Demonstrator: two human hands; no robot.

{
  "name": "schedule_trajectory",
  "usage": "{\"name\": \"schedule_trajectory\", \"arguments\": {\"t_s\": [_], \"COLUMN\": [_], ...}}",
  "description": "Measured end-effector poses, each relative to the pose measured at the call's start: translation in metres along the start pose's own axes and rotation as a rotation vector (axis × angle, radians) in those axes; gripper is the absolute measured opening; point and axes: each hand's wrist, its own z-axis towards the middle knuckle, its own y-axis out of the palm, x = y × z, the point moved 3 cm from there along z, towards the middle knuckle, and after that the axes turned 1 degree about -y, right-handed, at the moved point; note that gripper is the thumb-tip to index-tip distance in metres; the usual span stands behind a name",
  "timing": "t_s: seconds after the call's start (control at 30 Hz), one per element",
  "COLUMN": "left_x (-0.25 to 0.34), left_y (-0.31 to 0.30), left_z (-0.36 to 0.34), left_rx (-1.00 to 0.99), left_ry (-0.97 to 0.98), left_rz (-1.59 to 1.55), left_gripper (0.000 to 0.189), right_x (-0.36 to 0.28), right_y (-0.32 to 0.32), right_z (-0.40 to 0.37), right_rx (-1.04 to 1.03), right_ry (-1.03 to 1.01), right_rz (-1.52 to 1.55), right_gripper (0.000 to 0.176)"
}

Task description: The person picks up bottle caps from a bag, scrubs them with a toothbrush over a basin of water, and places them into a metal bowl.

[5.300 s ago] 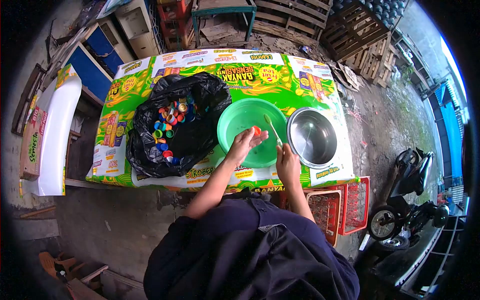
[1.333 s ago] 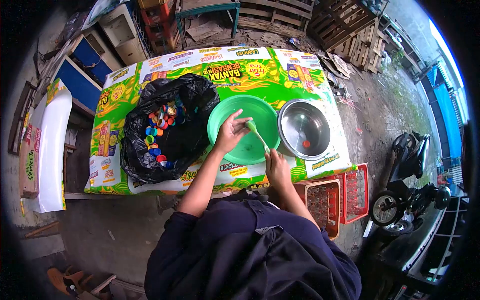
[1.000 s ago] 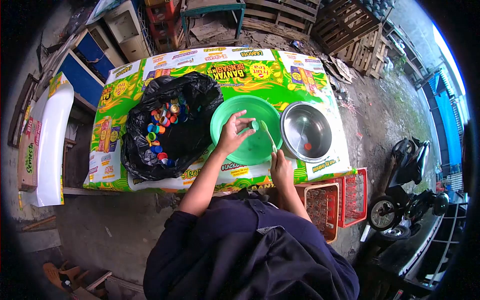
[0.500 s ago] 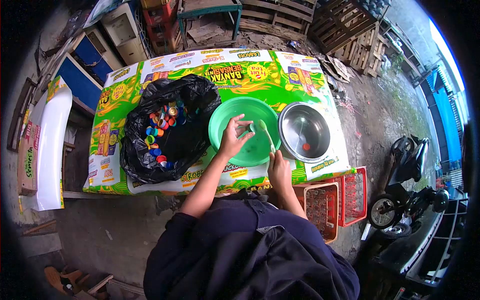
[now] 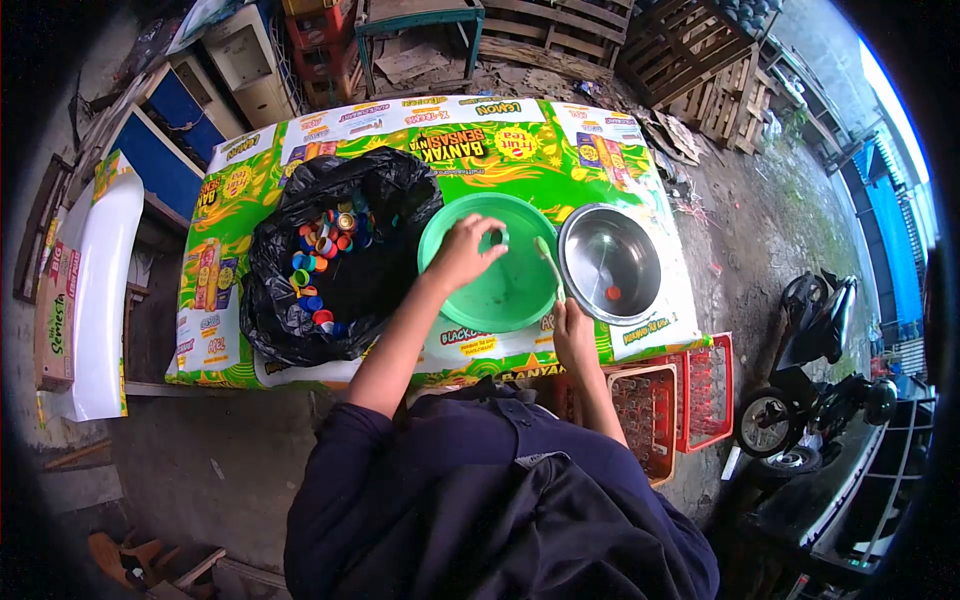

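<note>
My left hand (image 5: 466,252) is over the green basin (image 5: 455,305), its fingers closed on a small bottle cap (image 5: 499,237). A toothbrush (image 5: 549,266) is in my right hand (image 5: 574,335), its head over the basin's right side. Right of the basin stands a steel bowl (image 5: 640,290) with an orange-red cap (image 5: 613,294) inside. On the left, a black plastic bag (image 5: 375,310) lies open around many coloured bottle caps (image 5: 325,246).
A green printed cover (image 5: 510,180) lies over the table. Red crates of glass bottles (image 5: 705,395) stand below its right front edge. Wooden pallets (image 5: 550,35) are behind it, and a motorcycle (image 5: 825,400) is at the right.
My left hand has moved up and left, with its fingers now closer together around the cap. My right hand and the toothbrush have shifted to the right, toward the steel bowl.
</note>
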Motion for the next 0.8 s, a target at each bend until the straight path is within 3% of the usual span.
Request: {"name": "schedule_trajectory", "arguments": {"t_s": [0.07, 0.17, 0.27, 0.3, 0.43, 0.53, 0.57, 0.63, 0.67, 0.7, 0.73, 0.77, 0.8], "left_x": [0.022, 0.04, 0.006, -0.013, -0.033, -0.054, -0.054, -0.026, -0.015, -0.009, -0.009, -0.007, -0.004], "left_y": [-0.026, -0.04, 0.004, 0.02, 0.033, 0.052, 0.059, 0.058, 0.058, 0.058, 0.058, 0.058, 0.055], "left_z": [0.017, 0.026, 0.013, 0.008, 0.0, -0.004, -0.006, -0.013, -0.015, -0.016, -0.02, -0.02, -0.022], "left_rx": [0.003, -0.044, -0.256, -0.251, -0.175, -0.112, -0.082, -0.089, -0.09, -0.097, -0.051, -0.007, 0.034], "left_ry": [-0.019, -0.112, -0.164, -0.038, -0.265, -0.387, -0.36, -0.528, -0.611, -0.48, -0.496, -0.508, -0.52], "left_rz": [-0.12, -0.552, 0.437, 0.587, 0.156, -0.485, -0.667, -0.895, -1.01, -1.153, -1.148, -1.143, -1.134], "left_gripper": [0.029, 0.03, 0.031, 0.032, 0.034, 0.037, 0.042, 0.045, 0.046, 0.047, 0.047, 0.048, 0.048], "right_x": [-0.001, -0.006, -0.009, -0.004, -0.002, -0.005, -0.004, -0.005, -0.011, -0.011, -0.01, 0.002, -0.011], "right_y": [-0.008, -0.018, -0.019, -0.016, -0.01, -0.004, 0.001, 0.013, 0.018, 0.015, 0.013, 0.015, 0.004], "right_z": [0.001, 0.001, -0.002, -0.003, -0.006, -0.004, -0.003, -0.005, -0.009, -0.006, -0.002, 0.005, 0.006], "right_rx": [0.029, 0.041, 0.019, 0.001, 0.02, 0.033, 0.03, 0.036, 0.026, 0.045, 0.058, 0.081, 0.177], "right_ry": [-0.004, 0.02, 0.045, 0.042, 0.026, 0.039, 0.029, 0.012, -0.102, -0.098, -0.097, 0.029, -0.075], "right_rz": [0.009, 0.019, 0.007, -0.032, 0.046, 0.117, 0.118, 0.082, -0.01, -0.026, -0.041, 0.086, 0.005], "right_gripper": [0.026, 0.026, 0.024, 0.023, 0.02, 0.021, 0.02, 0.018, 0.015, 0.015, 0.014, 0.015, 0.015]}}
